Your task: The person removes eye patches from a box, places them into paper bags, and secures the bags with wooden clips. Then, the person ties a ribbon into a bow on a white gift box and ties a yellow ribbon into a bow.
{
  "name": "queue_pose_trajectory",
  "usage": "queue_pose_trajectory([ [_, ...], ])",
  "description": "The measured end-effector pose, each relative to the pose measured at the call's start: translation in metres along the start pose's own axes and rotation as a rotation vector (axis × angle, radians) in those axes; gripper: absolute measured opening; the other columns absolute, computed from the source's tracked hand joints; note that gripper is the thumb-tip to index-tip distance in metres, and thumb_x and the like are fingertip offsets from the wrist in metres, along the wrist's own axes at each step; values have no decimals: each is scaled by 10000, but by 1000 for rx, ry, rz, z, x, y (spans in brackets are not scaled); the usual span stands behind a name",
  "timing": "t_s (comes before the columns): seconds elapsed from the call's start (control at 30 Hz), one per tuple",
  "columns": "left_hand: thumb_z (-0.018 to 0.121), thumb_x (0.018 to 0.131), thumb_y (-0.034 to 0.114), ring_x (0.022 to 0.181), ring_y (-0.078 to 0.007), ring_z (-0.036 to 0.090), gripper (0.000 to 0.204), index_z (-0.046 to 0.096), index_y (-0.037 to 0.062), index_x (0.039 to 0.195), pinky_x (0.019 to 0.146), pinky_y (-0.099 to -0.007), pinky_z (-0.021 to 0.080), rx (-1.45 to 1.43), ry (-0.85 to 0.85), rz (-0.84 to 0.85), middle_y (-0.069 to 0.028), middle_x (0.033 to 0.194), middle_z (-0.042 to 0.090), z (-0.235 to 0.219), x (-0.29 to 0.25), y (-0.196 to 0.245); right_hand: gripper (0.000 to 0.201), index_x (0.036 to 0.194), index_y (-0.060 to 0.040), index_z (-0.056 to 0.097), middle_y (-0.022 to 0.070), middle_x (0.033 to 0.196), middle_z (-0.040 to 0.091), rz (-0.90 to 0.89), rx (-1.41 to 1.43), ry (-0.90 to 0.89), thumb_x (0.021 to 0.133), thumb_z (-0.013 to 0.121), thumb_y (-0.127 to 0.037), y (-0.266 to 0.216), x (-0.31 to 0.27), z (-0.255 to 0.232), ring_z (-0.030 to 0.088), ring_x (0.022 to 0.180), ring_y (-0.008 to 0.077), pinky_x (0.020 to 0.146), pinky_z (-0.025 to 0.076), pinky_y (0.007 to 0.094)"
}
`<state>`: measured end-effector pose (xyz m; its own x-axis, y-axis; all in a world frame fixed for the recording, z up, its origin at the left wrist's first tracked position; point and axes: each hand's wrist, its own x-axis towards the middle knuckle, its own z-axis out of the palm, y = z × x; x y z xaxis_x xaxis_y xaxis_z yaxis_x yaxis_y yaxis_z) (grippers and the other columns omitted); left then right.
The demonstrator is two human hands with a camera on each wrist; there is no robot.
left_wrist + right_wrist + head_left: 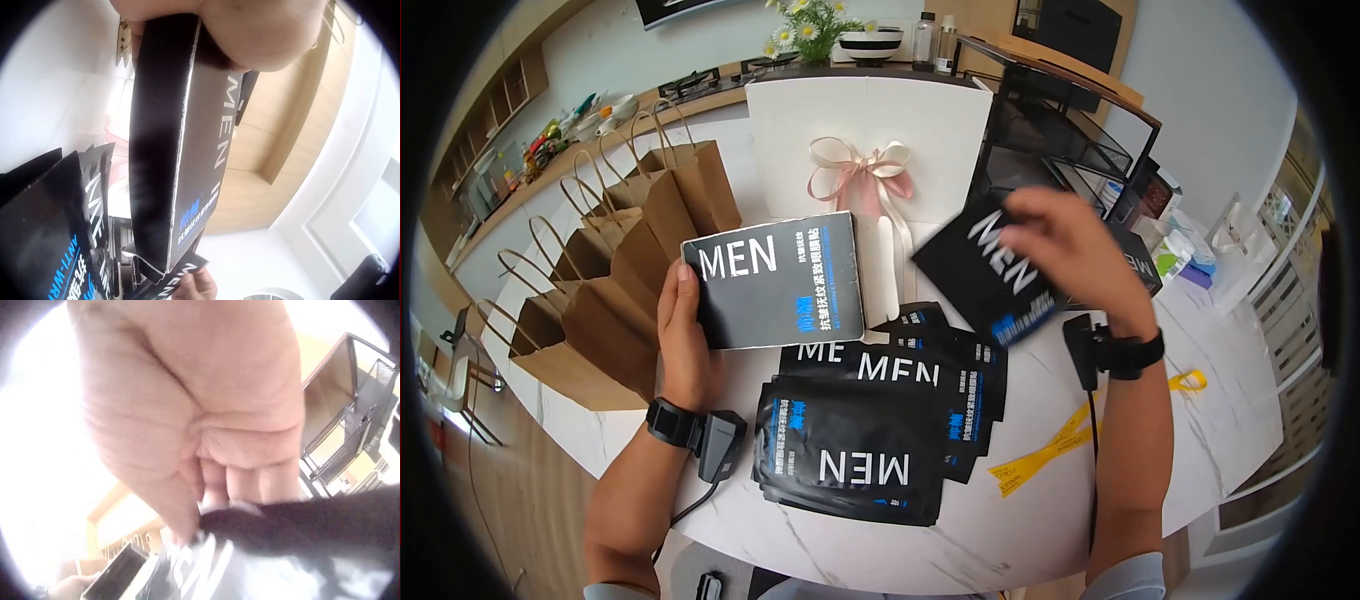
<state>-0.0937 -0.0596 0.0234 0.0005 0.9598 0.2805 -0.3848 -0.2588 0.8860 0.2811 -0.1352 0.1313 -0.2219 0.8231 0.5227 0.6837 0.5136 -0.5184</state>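
Black packets (850,430) lie piled near the open box (750,290) that the left hand (688,345) grips, the right hand (1085,250) pinching 1 more packet (970,270), so work looks partway along (what is left inside is hidden)

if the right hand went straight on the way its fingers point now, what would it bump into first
Probably the upright white panel, near its ribbon bow, with the black packet in the right hand leading. Depth is unclear, so it might pass above.
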Motion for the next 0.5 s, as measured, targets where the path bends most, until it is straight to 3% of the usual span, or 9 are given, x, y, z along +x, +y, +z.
queue_pose_trajectory([
  [0.03, 459, 1110, 367, 1060, -87, 567, 398, 589, 46, 1305, 972, -266, 443, 10, 5, 5, 5, 1167, 634, 1, 0, 0, 145, 1059, 41, 651, 18, 868, 687, 150, 250, 15, 949, 678, -50, -9, 3, -7, 630, 793, 69, 720, 525, 258],
  [0.1, 455, 1111, 368, 1062, -87, 566, 395, 592, 48, 1296, 976, -266, 442, 20, 5, 6, 6, 1162, 634, 4, -1, 0, 123, 1026, 44, 657, 0, 869, 691, 172, 391, 70, 952, 680, -51, -15, 6, -5, 625, 777, 39, 690, 506, 226],
  [0.17, 446, 1113, 375, 1068, -86, 563, 403, 591, 50, 1301, 983, -265, 438, 43, 37, 1, 5, 1167, 633, 7, -1, 2, 127, 1005, 50, 676, 13, 837, 700, 250, 147, 25, 936, 698, -55, -26, 8, -1, 640, 768, 50, 675, 505, 226],
  [0.5, 440, 1116, 364, 1081, -87, 565, 407, 585, 47, 1327, 984, -263, 442, 60, -52, 14, 2, 1185, 634, 4, 0, 3, 178, 994, 37, 668, 78, 799, 706, 160, 225, 14, 872, 767, -47, -27, 14, 40, 630, 703, 92, 641, 504, 260],
])
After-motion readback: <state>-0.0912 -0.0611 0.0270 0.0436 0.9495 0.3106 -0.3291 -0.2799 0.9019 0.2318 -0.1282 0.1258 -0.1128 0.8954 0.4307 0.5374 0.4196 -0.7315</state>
